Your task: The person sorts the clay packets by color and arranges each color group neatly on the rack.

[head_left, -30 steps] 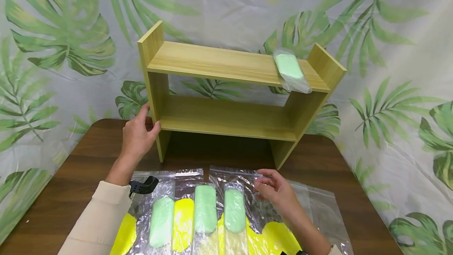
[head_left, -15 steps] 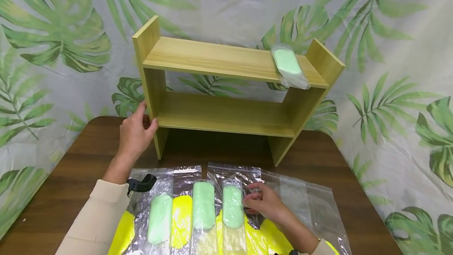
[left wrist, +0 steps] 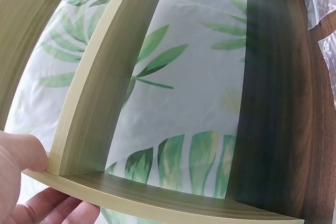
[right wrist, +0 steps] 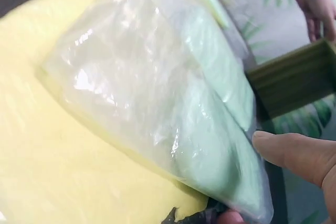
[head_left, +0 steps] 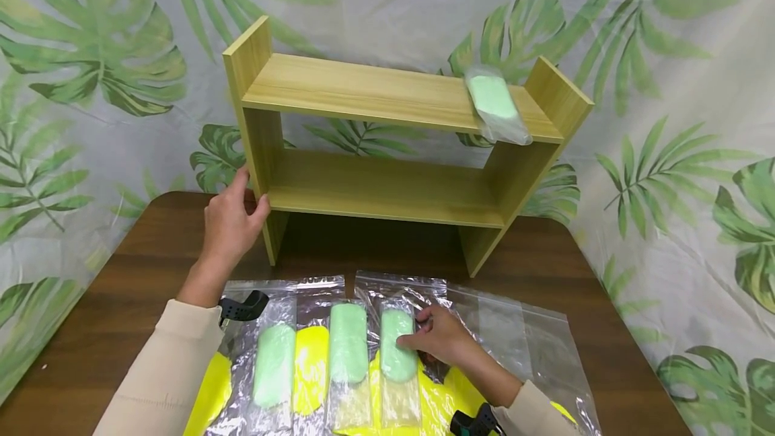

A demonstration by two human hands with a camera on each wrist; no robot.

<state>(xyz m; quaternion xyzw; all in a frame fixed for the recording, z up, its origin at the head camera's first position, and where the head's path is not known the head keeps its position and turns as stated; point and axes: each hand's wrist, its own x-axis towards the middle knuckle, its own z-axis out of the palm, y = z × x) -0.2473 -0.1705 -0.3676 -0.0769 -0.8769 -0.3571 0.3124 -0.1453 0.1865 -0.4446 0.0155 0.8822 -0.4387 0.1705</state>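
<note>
My left hand (head_left: 233,221) grips the left side panel of a two-tier wooden shelf (head_left: 375,190), thumb at its front edge and fingers around the outer face. My right hand (head_left: 440,334) is over a clear pouch holding a pale green, clay-like slab (head_left: 397,348). The thumb (right wrist: 283,148) extends across the pouch, and another fingertip (right wrist: 230,217) shows at its edge. More such pouches lie to the left: one green pouch (head_left: 348,345) beside it and another green pouch (head_left: 274,365) farther left. On the upper shelf board, near its right end, rests another green pouch (head_left: 493,101).
Clear zip bags (head_left: 502,318) with flat yellow, clay-like pieces (head_left: 311,372) spread along the front of the dark wooden table (head_left: 121,315), beneath the green pouches. Behind the shelf hangs a leaf-patterned cloth (head_left: 375,5).
My right hand has moved left and toward me, from the zip bag's top edge onto the green pouch. My left hand keeps its hold on the shelf. The view has tilted slightly down.
</note>
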